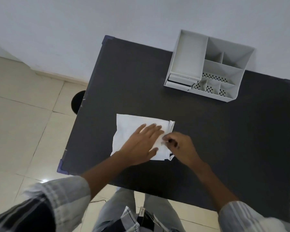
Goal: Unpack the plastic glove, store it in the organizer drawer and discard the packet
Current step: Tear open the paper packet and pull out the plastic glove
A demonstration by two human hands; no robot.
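A white, flat, crinkled packet (129, 128) lies on the dark table (224, 131) near its middle. My left hand (141, 144) rests flat on top of the packet with fingers spread. My right hand (179, 146) sits at the packet's right edge, its fingertips pinched on that edge. The glove itself cannot be told apart from the packet. A white desk organizer (211, 67) stands at the far right of the table; its small drawer (179, 83) at the lower left is slid out a little.
A round black bin (77, 102) stands on the tiled floor beside the table's left edge. The table backs onto a pale wall. Blue guards cover the table's left corners (62, 166).
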